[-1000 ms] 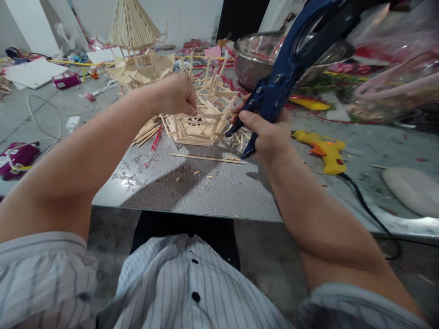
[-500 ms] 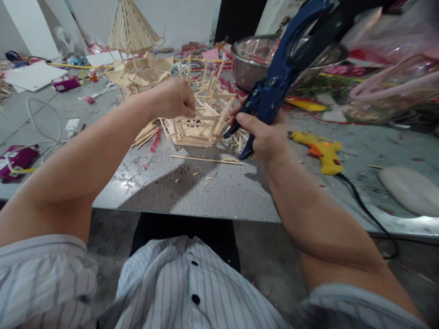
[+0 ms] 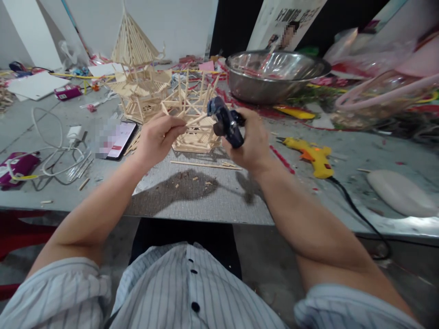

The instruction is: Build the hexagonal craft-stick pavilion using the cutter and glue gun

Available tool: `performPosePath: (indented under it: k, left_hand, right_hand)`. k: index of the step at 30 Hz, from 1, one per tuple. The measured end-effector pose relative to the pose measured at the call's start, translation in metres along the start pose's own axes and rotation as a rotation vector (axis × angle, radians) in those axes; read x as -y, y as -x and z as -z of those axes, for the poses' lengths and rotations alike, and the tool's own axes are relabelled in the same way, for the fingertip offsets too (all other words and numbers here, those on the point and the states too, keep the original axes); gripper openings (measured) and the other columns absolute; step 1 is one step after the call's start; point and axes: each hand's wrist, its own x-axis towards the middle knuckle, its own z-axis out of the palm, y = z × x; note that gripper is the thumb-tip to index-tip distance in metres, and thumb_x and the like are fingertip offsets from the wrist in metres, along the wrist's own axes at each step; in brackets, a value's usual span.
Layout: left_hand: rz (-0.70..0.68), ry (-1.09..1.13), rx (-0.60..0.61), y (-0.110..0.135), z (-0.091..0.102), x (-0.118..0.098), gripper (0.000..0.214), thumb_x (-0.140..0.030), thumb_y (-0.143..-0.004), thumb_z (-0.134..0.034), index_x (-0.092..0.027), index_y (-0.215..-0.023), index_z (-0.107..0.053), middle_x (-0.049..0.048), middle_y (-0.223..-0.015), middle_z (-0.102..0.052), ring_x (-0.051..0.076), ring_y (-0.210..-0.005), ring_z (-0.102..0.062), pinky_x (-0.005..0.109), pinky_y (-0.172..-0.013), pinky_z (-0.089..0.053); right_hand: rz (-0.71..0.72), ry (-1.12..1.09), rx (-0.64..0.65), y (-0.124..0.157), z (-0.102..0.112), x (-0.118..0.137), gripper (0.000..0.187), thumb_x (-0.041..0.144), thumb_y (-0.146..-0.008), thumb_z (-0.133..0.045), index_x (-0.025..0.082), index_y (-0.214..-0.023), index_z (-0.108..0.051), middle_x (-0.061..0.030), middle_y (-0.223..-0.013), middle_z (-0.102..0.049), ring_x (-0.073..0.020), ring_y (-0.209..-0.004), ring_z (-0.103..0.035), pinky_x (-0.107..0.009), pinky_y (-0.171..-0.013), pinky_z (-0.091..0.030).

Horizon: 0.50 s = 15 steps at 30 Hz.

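Note:
My left hand pinches one end of a thin wooden stick between thumb and fingers. The stick slants up to the right, and its far end reaches the head of a blue hand cutter. My right hand is closed around this cutter, which points partly toward me, so its blades are hard to make out. Just behind both hands stands a half-built stick frame with uprights, partly covered by them. On the table in front lies a long stick beside short cut pieces.
A stick tower with a pointed roof stands behind on the left, near a phone. To the right are a yellow glue gun with a black cord, a metal bowl and a pale rounded object.
My right hand has turned the cutter from upright to pointing toward me. My left hand has drawn back left and now shows a stick in its fingers. The phone has come into sight.

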Motion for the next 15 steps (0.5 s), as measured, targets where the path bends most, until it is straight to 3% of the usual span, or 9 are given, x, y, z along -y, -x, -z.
performPosePath:
  k: [6,10,15]
  left_hand:
    - [-0.104,-0.015,-0.077,0.018,-0.007,0.012,0.015,-0.030,-0.094,-0.053,-0.026,-0.089,-0.067,0.0031,-0.077,-0.068,0.017,-0.073,-0.062,0.031,-0.066,-0.048]
    - [-0.215,-0.036,-0.065,0.022,-0.011,0.014,0.019,-0.029,-0.096,-0.052,-0.019,-0.089,-0.067,0.0036,-0.077,-0.069,0.016,-0.075,-0.063,0.028,-0.068,-0.049]
    - [-0.249,-0.051,-0.065,0.022,-0.011,0.014,0.018,-0.027,-0.096,-0.053,-0.016,-0.089,-0.067,0.0029,-0.075,-0.068,0.014,-0.075,-0.062,0.026,-0.072,-0.049]
  right_hand:
    - [0.081,0.120,0.075,0.002,-0.001,-0.003,0.054,0.028,-0.069,-0.064,0.026,-0.121,-0.051,-0.0103,-0.121,-0.061,-0.0326,-0.115,-0.058,-0.055,-0.103,-0.044]
    - [0.141,0.236,0.122,0.004,-0.004,-0.003,0.055,0.029,-0.071,-0.059,0.021,-0.124,-0.046,-0.0132,-0.120,-0.061,-0.0326,-0.111,-0.060,-0.055,-0.097,-0.048]
    - [0.254,0.294,0.097,0.005,-0.006,0.000,0.050,0.029,-0.075,-0.055,0.018,-0.123,-0.045,-0.0150,-0.114,-0.063,-0.0304,-0.104,-0.063,-0.050,-0.087,-0.053]
